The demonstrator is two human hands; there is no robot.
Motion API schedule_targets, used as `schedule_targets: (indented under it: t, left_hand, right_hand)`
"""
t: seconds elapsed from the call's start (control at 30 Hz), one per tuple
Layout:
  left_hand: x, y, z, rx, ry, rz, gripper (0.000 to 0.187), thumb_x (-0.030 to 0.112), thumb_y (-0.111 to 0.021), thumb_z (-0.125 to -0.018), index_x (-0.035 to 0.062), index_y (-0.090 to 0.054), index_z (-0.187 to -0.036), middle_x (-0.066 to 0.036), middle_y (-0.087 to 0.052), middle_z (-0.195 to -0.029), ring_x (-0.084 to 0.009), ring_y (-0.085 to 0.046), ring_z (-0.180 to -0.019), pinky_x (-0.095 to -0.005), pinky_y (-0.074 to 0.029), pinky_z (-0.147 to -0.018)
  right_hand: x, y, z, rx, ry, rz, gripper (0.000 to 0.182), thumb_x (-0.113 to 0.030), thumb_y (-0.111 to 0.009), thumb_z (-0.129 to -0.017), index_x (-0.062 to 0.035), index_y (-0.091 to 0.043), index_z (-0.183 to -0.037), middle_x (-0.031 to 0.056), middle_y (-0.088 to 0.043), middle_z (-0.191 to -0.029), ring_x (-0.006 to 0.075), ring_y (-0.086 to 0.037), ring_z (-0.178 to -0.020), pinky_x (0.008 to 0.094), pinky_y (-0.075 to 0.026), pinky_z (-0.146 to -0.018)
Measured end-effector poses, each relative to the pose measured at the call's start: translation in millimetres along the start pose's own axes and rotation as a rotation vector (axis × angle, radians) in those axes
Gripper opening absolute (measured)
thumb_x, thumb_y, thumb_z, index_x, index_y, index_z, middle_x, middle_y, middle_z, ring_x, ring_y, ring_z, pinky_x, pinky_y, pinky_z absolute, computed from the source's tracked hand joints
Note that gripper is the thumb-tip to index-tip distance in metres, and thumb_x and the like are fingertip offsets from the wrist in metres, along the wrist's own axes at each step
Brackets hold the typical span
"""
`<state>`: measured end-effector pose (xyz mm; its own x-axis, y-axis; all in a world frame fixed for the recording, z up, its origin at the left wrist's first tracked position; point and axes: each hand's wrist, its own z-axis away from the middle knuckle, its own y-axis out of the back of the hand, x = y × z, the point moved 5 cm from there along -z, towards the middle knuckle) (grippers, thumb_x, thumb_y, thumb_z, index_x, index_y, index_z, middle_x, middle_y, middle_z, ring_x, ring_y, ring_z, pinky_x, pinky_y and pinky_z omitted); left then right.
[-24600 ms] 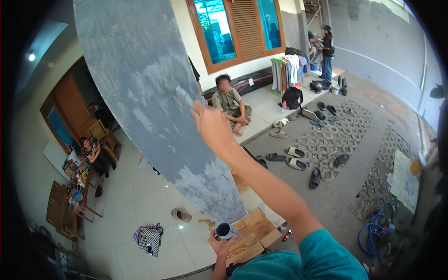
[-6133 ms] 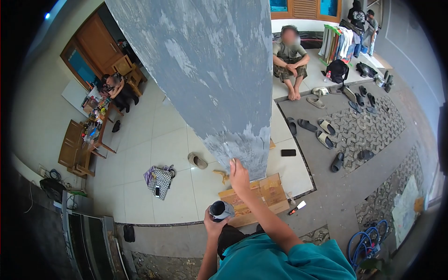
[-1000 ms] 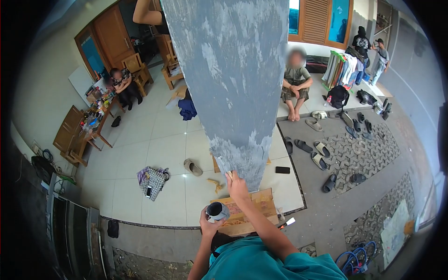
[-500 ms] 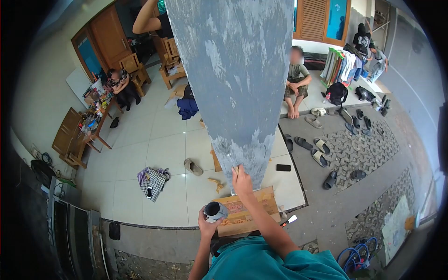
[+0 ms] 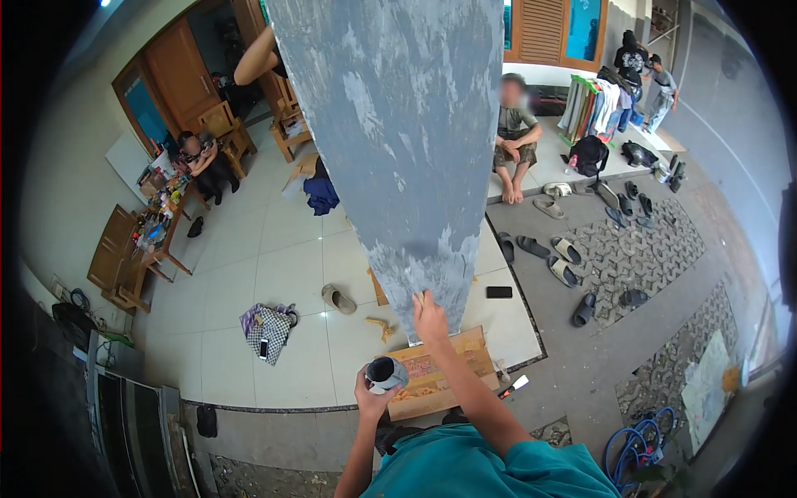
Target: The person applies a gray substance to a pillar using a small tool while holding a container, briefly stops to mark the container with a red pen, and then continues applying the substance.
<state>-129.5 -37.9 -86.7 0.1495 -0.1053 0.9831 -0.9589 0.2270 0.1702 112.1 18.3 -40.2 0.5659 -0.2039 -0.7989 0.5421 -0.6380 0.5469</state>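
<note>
A tall grey pillar [image 5: 390, 149] with streaky, uneven paint rises in the middle of the head view. My left hand [image 5: 373, 393] is wrapped round a small cup [image 5: 390, 374] with dark grey contents. At the lower part of the pillar, my right hand [image 5: 429, 317] is closed on a thin light handle [image 5: 421, 296]; its far end against the surface is too small to make out. A flattened cardboard piece [image 5: 432, 407] lies on the floor at the pillar's foot, beneath both hands.
One person [image 5: 516, 137] sits right of the pillar, another [image 5: 199, 162] by the cluttered table [image 5: 178, 216]. A bent arm [image 5: 256, 60] shows behind the pillar. Sandals [image 5: 563, 271], a black phone [image 5: 499, 292], a scraper [image 5: 514, 386] and a blue hose [image 5: 635, 444] lie around.
The view has shifted slightly, so the pillar appears further left. Both hands keep their grips, with the right hand still low on the pillar.
</note>
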Motion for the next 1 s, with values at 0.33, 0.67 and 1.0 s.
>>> schedule_targets:
  t: [0.33, 0.67, 1.0]
  left_hand:
    - [-11, -9, 4, 0.014, 0.016, 0.022, 0.078, 0.013, -0.091, -0.058, 0.0011, -0.05, -0.123, -0.009, -0.064, -0.11, -0.0194, -0.062, -0.105, -0.0352, -0.049, -0.089]
    - [-10, -11, 6, 0.054, -0.025, 0.026, 0.078, 0.012, -0.091, -0.058, 0.0013, -0.05, -0.124, -0.009, -0.063, -0.112, -0.0211, -0.064, -0.103, -0.0375, -0.05, -0.089]
    - [10, -15, -2, 0.042, -0.081, -0.053, 0.078, 0.011, -0.091, -0.058, -0.0001, -0.05, -0.124, -0.012, -0.063, -0.113, -0.0214, -0.063, -0.105, -0.0364, -0.052, -0.089]
  right_hand:
    - [11, 12, 27, -0.138, -0.173, 0.024, 0.034, -0.035, -0.05, -0.098, -0.0017, -0.053, -0.104, 0.0308, -0.063, -0.075, 0.0531, -0.06, -0.075, 0.0595, -0.047, -0.062]
    - [51, 12, 23, -0.176, -0.204, 0.13, 0.035, -0.039, -0.046, -0.099, -0.0047, -0.051, -0.107, 0.0295, -0.064, -0.079, 0.0519, -0.061, -0.079, 0.0597, -0.049, -0.067]
    - [52, 7, 18, -0.173, -0.175, 0.115, 0.036, -0.039, -0.047, -0.099, -0.0043, -0.053, -0.105, 0.0306, -0.063, -0.077, 0.0511, -0.062, -0.078, 0.0593, -0.049, -0.066]
